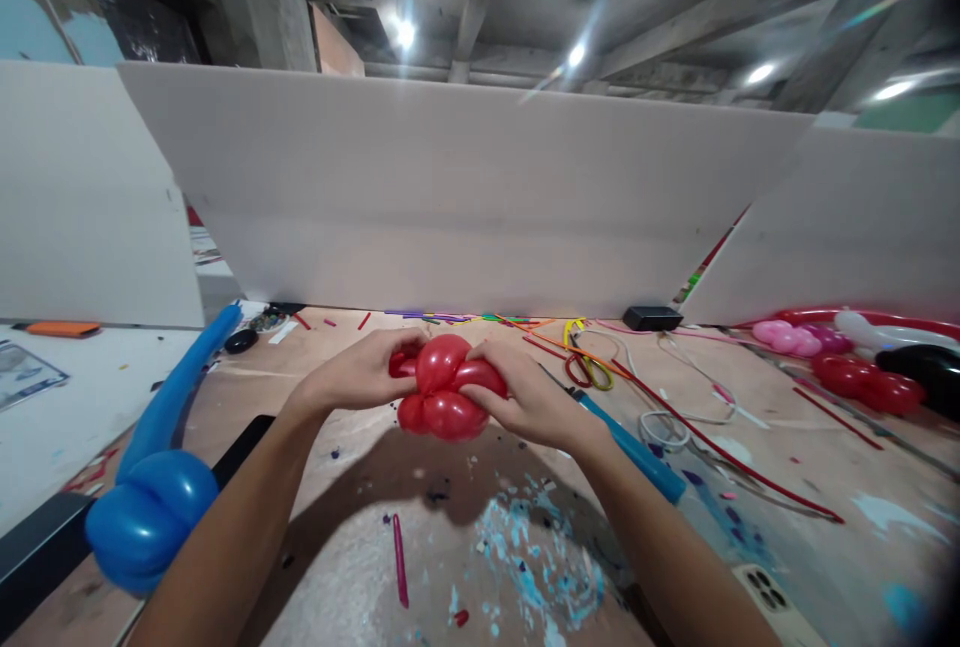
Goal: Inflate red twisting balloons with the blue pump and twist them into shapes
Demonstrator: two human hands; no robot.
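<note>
Between my two hands, above the table, is a red balloon [450,415] twisted into several round bubbles. My left hand [367,369] grips its left side, the fingertips curled round a bubble there. On the right, my right hand [517,389] is closed round another bubble, with the thumb below and fingers above. The bubbles meet at a twist in the middle. Parts of the balloon behind my fingers are hidden.
A blue twisted balloon [154,517] lies at the left. A blue pump [630,447] is right of my right hand. Deflated balloons, a black box [652,318], a phone [776,605] and red balloons [866,384] are farther right. White panels [465,187] stand behind.
</note>
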